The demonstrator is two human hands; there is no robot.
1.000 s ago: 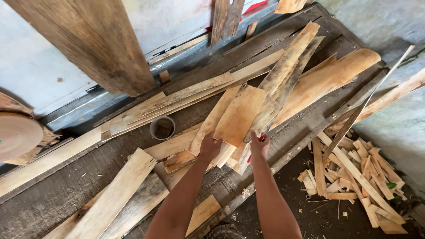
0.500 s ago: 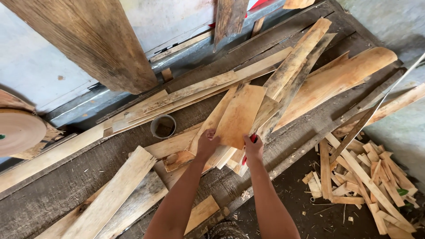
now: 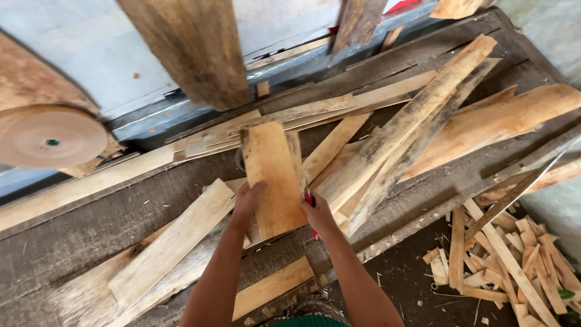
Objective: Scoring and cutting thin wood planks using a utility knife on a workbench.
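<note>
Both hands, left (image 3: 247, 203) and right (image 3: 317, 213), pinch a flat board (image 3: 273, 178). It hides a round can (image 3: 239, 160). Long planks (image 3: 399, 130) lie around.

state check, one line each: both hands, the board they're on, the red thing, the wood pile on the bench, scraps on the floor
left hand: grip on the board's left edge
right hand: on the board's right edge, also holding a red tool
short pale board: lifted at its far end, held between both hands
red tool: mostly hidden in the hand, kind unclear
long planks: lying loose, overlapping on the bench
bench: dark, worn
offcuts: scattered on the floor
</note>
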